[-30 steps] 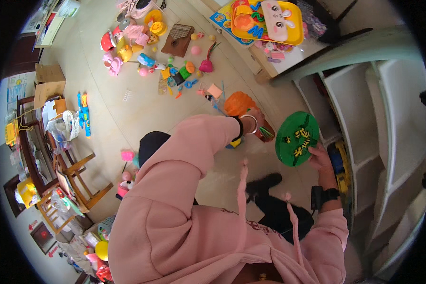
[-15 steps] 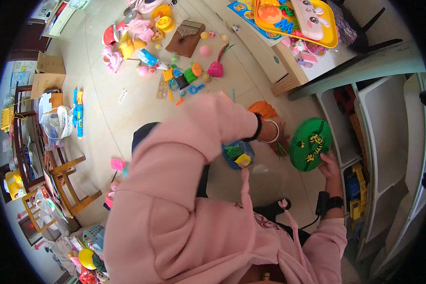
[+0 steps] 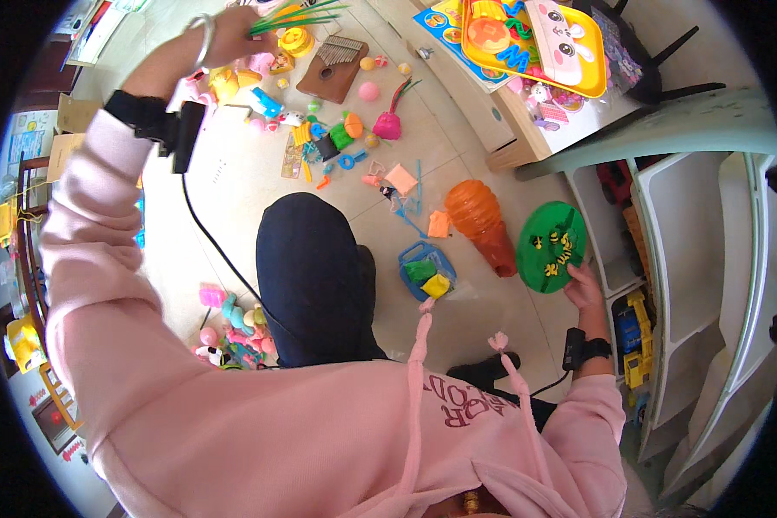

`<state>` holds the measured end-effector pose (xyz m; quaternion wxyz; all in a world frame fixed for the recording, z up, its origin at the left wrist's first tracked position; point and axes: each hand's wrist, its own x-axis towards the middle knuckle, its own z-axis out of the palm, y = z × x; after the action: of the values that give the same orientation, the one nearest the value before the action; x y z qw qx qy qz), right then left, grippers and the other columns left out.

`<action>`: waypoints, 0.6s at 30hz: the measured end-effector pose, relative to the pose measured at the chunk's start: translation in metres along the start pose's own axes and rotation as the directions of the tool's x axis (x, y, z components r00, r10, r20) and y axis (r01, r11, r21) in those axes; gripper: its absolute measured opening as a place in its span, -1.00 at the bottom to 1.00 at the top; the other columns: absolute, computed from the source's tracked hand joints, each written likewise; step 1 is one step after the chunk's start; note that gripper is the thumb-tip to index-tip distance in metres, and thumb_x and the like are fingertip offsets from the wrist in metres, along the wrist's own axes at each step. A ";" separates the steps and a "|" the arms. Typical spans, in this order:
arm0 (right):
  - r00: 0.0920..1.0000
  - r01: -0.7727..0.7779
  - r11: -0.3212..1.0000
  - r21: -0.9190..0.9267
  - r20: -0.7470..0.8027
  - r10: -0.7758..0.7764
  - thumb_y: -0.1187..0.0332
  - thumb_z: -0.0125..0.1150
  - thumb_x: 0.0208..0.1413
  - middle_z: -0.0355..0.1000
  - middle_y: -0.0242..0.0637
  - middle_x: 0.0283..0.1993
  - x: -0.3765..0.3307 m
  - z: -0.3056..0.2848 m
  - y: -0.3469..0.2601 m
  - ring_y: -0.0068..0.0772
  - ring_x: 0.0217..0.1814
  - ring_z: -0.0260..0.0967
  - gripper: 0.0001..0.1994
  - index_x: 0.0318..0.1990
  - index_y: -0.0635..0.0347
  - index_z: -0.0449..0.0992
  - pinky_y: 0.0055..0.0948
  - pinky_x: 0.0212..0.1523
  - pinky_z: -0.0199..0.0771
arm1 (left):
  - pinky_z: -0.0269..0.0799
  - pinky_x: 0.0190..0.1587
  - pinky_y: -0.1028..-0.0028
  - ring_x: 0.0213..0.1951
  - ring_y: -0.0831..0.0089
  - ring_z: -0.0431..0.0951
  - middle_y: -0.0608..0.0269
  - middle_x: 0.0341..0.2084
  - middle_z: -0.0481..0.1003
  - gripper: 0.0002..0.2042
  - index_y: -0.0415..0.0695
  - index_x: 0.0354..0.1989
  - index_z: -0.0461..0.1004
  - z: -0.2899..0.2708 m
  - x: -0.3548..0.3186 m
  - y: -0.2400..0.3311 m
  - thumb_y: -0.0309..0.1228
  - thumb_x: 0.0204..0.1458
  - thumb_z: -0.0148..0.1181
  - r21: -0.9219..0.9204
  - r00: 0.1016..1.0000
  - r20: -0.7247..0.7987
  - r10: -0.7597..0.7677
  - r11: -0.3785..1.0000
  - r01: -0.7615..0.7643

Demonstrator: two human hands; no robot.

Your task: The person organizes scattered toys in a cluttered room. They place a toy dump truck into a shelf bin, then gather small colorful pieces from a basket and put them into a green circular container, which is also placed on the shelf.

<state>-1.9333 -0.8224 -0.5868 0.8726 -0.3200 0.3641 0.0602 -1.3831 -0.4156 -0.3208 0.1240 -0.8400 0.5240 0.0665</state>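
High at the upper left, my left hand [image 3: 231, 36] is closed around a bunch of long green strands [image 3: 298, 15] that stick out to the right. What they are attached to, if anything, is hidden by the hand. On the right, my right hand [image 3: 583, 287] grips the lower edge of a round green disc [image 3: 537, 250] with yellow-and-black bee figures on its face. Beside the disc on the floor lies an orange ribbed toy [image 3: 475, 211] with a darker, narrow end. A small blue basket [image 3: 423, 252] holding green and yellow pieces sits left of it.
Scattered toys lie ahead, among them a wooden thumb piano [image 3: 332, 71] and a pink toy [image 3: 388, 125]. A yellow tray [image 3: 591, 73] stands on a cabinet at the upper right. Shelving [image 3: 699, 259] flanks me on the right. More toys [image 3: 242, 337] are by my left knee.
My left hand has swung from beside the orange toy to the far upper left, carrying the green strands. The green disc in my right hand has shifted slightly left and up.
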 end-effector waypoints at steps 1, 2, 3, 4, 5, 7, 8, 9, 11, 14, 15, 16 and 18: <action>1.000 -0.016 1.000 -0.024 -0.008 0.015 0.49 0.12 -0.03 0.28 -0.24 0.07 0.000 -0.001 -0.002 -0.32 0.10 0.23 -0.50 0.11 0.29 0.16 -0.33 0.09 0.24 | 0.38 -0.44 0.39 -0.56 0.38 0.47 0.02 -0.59 0.46 -0.82 -0.30 -0.43 0.47 -0.006 -0.008 -0.010 -0.40 -0.03 0.13 -0.029 0.986 0.147 -0.083 0.996 0.088; 1.000 -0.021 0.999 -0.032 0.001 0.021 0.50 0.12 -0.02 0.28 -0.24 0.06 0.001 -0.003 -0.003 -0.33 0.10 0.23 -0.51 0.11 0.29 0.16 -0.34 0.08 0.24 | 0.36 -0.43 0.38 -0.57 0.36 0.46 0.04 -0.65 0.45 -0.83 -0.31 -0.44 0.47 -0.006 -0.019 -0.013 -0.41 -0.03 0.12 -0.234 0.937 0.187 -0.294 0.913 0.333; 0.998 -0.018 1.000 -0.026 0.060 0.019 0.50 0.12 -0.02 0.28 -0.24 0.06 0.002 -0.005 -0.003 -0.33 0.10 0.23 -0.51 0.11 0.28 0.17 -0.34 0.08 0.24 | 0.36 -0.45 0.39 -0.58 0.36 0.46 0.06 -0.66 0.44 -0.83 -0.31 -0.46 0.47 -0.007 -0.027 -0.016 -0.42 -0.03 0.12 -0.235 0.922 0.228 -0.313 0.901 0.364; 0.999 -0.049 0.997 -0.053 -0.003 0.049 0.50 0.12 -0.02 0.28 -0.24 0.06 0.003 -0.006 -0.003 -0.33 0.09 0.23 -0.51 0.11 0.28 0.17 -0.34 0.08 0.24 | 0.35 -0.46 0.40 -0.60 0.36 0.45 0.09 -0.67 0.44 -0.83 -0.32 -0.48 0.46 -0.009 -0.033 -0.020 -0.43 -0.03 0.11 -0.236 0.912 0.258 -0.318 0.895 0.378; 0.998 -0.063 0.996 -0.057 -0.011 0.062 0.50 0.12 -0.02 0.28 -0.24 0.06 0.006 -0.007 -0.003 -0.34 0.09 0.24 -0.51 0.11 0.28 0.17 -0.34 0.08 0.24 | 0.35 -0.47 0.40 -0.59 0.36 0.44 0.06 -0.67 0.43 -0.81 -0.31 -0.48 0.46 -0.011 -0.041 -0.021 -0.39 -0.03 0.13 -0.187 0.918 0.186 -0.351 0.904 0.384; 0.997 -0.040 0.998 -0.052 0.062 0.043 0.49 0.13 -0.02 0.28 -0.25 0.07 0.012 -0.006 -0.002 -0.34 0.08 0.24 -0.50 0.12 0.27 0.16 -0.35 0.07 0.24 | 0.37 -0.46 0.42 -0.58 0.38 0.43 0.06 -0.65 0.42 -0.80 -0.29 -0.45 0.43 -0.019 -0.054 -0.030 -0.36 -0.04 0.14 -0.111 0.920 0.208 -0.332 0.927 0.359; 0.997 -0.078 0.994 -0.078 0.009 0.079 0.48 0.13 -0.02 0.27 -0.25 0.07 0.015 -0.006 -0.001 -0.33 0.08 0.24 -0.49 0.12 0.27 0.15 -0.34 0.08 0.23 | 0.38 -0.45 0.41 -0.57 0.39 0.44 0.07 -0.65 0.41 -0.81 -0.29 -0.45 0.42 -0.025 -0.059 -0.039 -0.37 -0.04 0.14 -0.125 0.895 0.224 -0.387 0.899 0.420; 0.994 -0.112 0.991 -0.077 0.007 0.113 0.48 0.13 -0.02 0.27 -0.25 0.07 0.017 -0.005 0.000 -0.32 0.09 0.23 -0.49 0.12 0.27 0.14 -0.33 0.08 0.23 | 0.39 -0.43 0.41 -0.57 0.39 0.44 0.07 -0.64 0.41 -0.81 -0.29 -0.45 0.41 -0.030 -0.068 -0.050 -0.37 -0.03 0.14 -0.135 0.872 0.236 -0.429 0.874 0.466; 0.992 -0.122 0.990 -0.074 0.023 0.124 0.48 0.14 -0.03 0.27 -0.25 0.07 0.021 -0.004 0.002 -0.30 0.10 0.22 -0.47 0.13 0.28 0.13 -0.32 0.09 0.21 | 0.40 -0.41 0.38 -0.54 0.35 0.46 0.06 -0.59 0.42 -0.83 -0.28 -0.42 0.40 -0.048 -0.091 -0.088 -0.39 -0.02 0.13 -0.006 0.850 0.184 -0.493 0.865 0.503; 0.991 -0.129 0.990 -0.065 0.014 0.130 0.48 0.15 -0.03 0.25 -0.24 0.08 0.024 -0.005 0.004 -0.28 0.11 0.19 -0.46 0.13 0.30 0.12 -0.30 0.11 0.19 | 0.37 -0.39 0.37 -0.51 0.34 0.45 0.09 -0.61 0.39 -0.79 -0.25 -0.33 0.41 -0.071 -0.127 -0.169 -0.33 0.05 0.00 0.407 0.931 -0.084 -0.354 0.841 0.356; 0.990 -0.142 0.988 -0.068 -0.004 0.142 0.48 0.15 -0.03 0.25 -0.23 0.09 0.025 -0.006 0.006 -0.27 0.12 0.19 -0.46 0.13 0.31 0.12 -0.30 0.11 0.18 | 0.35 -0.38 0.39 -0.48 0.35 0.44 0.11 -0.62 0.38 -0.74 -0.24 -0.30 0.42 -0.072 -0.134 -0.192 -0.28 0.08 -0.05 0.415 0.954 -0.090 -0.285 0.860 0.297; 0.991 -0.135 0.989 -0.057 0.006 0.135 0.49 0.15 -0.03 0.25 -0.22 0.09 0.027 -0.009 0.006 -0.27 0.13 0.18 -0.46 0.13 0.31 0.12 -0.29 0.11 0.18 | 0.34 -0.35 0.42 -0.43 0.35 0.43 0.11 -0.59 0.39 -0.68 -0.25 -0.27 0.41 -0.065 -0.137 -0.208 -0.19 0.07 -0.06 0.430 0.940 -0.062 -0.336 0.841 0.329; 0.990 -0.139 0.988 -0.061 -0.025 0.138 0.48 0.15 -0.03 0.25 -0.22 0.09 0.030 -0.014 0.009 -0.27 0.12 0.19 -0.46 0.13 0.32 0.13 -0.28 0.11 0.19 | 0.36 -0.30 0.38 -0.34 0.25 0.45 0.06 -0.46 0.41 -0.73 -0.19 -0.28 0.41 -0.033 -0.140 -0.208 -0.24 0.01 -0.06 0.388 0.966 -0.016 -0.259 0.889 0.245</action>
<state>-1.9225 -0.8273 -0.6190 0.8520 -0.3216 0.3926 0.1287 -1.2591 -0.2170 -0.2267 0.3042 -0.8585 0.4110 -0.0394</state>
